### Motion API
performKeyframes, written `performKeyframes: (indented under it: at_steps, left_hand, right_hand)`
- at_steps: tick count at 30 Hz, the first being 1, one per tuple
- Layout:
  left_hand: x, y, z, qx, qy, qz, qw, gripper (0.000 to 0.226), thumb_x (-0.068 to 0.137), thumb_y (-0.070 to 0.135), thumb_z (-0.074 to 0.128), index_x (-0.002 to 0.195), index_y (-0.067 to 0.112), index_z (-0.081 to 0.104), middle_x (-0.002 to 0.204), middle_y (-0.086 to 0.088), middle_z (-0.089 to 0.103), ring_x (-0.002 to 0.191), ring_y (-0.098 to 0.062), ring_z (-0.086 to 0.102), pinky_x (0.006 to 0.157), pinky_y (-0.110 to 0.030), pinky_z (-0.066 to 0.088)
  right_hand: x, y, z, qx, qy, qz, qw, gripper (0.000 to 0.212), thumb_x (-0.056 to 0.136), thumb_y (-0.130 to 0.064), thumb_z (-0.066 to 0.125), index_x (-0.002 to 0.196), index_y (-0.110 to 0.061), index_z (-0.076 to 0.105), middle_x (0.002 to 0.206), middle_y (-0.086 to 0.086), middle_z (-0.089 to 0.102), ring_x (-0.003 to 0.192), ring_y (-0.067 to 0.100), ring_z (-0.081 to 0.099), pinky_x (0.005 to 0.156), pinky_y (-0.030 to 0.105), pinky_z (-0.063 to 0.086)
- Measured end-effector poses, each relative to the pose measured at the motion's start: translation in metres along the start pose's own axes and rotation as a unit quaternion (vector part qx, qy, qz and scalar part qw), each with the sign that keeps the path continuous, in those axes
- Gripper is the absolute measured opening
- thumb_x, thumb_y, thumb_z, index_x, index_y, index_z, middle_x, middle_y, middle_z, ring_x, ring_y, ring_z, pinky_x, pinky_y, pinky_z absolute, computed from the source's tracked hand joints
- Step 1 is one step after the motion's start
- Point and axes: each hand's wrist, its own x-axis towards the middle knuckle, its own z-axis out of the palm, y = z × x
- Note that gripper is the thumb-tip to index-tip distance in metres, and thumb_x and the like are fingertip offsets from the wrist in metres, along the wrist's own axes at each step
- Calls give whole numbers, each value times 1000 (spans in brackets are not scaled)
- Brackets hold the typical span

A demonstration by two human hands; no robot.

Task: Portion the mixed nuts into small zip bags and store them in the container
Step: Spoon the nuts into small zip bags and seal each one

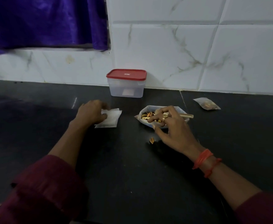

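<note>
A clear container [126, 88] with a red lid stands shut against the tiled wall. A small stack of empty zip bags [111, 118] lies on the black counter; my left hand [92, 113] pinches its left edge. To the right, an open bag of mixed nuts [146, 113] holds a pale scoop whose handle [187, 115] sticks out to the right. My right hand [169, 126] hovers over the bag with fingers loosely spread, holding nothing that I can see. One filled zip bag [207, 104] lies at the far right.
One stray nut [152, 140] lies on the counter [124, 167] in front of the nut bag. A purple curtain [43, 21] hangs at the upper left above the tiled wall. The counter's front edge runs along the lower left.
</note>
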Motion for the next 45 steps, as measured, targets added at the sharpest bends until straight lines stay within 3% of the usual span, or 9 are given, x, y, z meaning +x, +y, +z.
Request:
performKeyframes:
  at_steps: [6, 10, 16, 19, 22, 26, 30, 37, 45]
  left_hand:
    - [0, -7, 8, -34, 81, 41, 995, 13, 86, 27, 73, 88, 33, 61, 98, 6, 61, 97, -21, 59, 92, -49, 49]
    - [0, -5, -1, -27, 141, 67, 987, 9, 83, 28, 73, 89, 25, 67, 98, 3, 65, 104, -27, 55, 92, -49, 43]
    - [-13, 37, -19, -308, 322, 113, 888, 8, 82, 22, 72, 88, 16, 70, 84, 7, 71, 77, -15, 63, 73, -29, 52]
    - [-22, 72, -16, -409, 287, 133, 856, 9, 86, 17, 77, 94, 12, 76, 88, 3, 75, 77, -12, 69, 72, -23, 56]
    - [-27, 98, -6, -513, 172, 144, 829, 10, 88, 12, 74, 98, 14, 76, 94, 2, 77, 91, -13, 73, 82, -26, 58]
    - [-32, 119, 8, -562, 69, 176, 806, 21, 88, 2, 69, 102, 17, 75, 97, 8, 77, 97, -11, 72, 81, -21, 56]
    - [-36, 127, 12, -577, -5, 183, 796, 21, 88, 9, 67, 109, 12, 74, 106, -3, 76, 97, -20, 72, 78, -30, 60]
    - [-45, 134, 15, -552, 27, 190, 812, 19, 79, 16, 77, 97, 11, 76, 91, -2, 78, 84, -18, 75, 75, -26, 60]
    - [-47, 139, 19, -589, 56, 153, 791, 16, 78, 5, 78, 89, 6, 65, 85, -19, 72, 75, -31, 75, 70, -35, 62]
  right_hand:
    - [0, -2, 1, 4, 5, -2, 1000, 25, 89, -22, 72, 113, -28, 73, 118, -7, 48, 92, 7, 61, 83, 28, 54]
    - [1, -1, -1, -2, 8, -4, 1000, 26, 88, -22, 72, 113, -29, 73, 117, -8, 47, 91, 5, 60, 81, 26, 54]
    - [5, 1, -6, 42, 70, 15, 997, 23, 87, -14, 71, 107, -24, 75, 109, -6, 57, 83, 3, 59, 79, 24, 53]
    - [7, 0, -9, 84, 138, 43, 986, 22, 88, -8, 69, 105, -21, 74, 101, -6, 65, 83, 4, 62, 76, 23, 53]
    - [8, -3, -12, 125, 172, 85, 973, 22, 91, -10, 68, 106, -25, 72, 90, -9, 68, 77, 9, 64, 70, 19, 51]
    - [9, -2, -14, 215, 185, 159, 946, 12, 91, -26, 74, 103, -25, 73, 88, -7, 74, 78, 11, 71, 68, 26, 58]
    - [8, -2, -13, 277, 180, 210, 920, 23, 82, -31, 82, 101, -20, 75, 85, -3, 77, 79, 8, 74, 64, 25, 59]
    - [6, -5, -10, 297, 153, 204, 920, 28, 78, -29, 86, 99, -13, 78, 86, -2, 78, 80, 11, 76, 71, 31, 63]
    - [8, -8, -5, 243, 158, 184, 939, 9, 84, -26, 82, 90, -19, 81, 89, 1, 76, 75, 8, 75, 73, 36, 63]
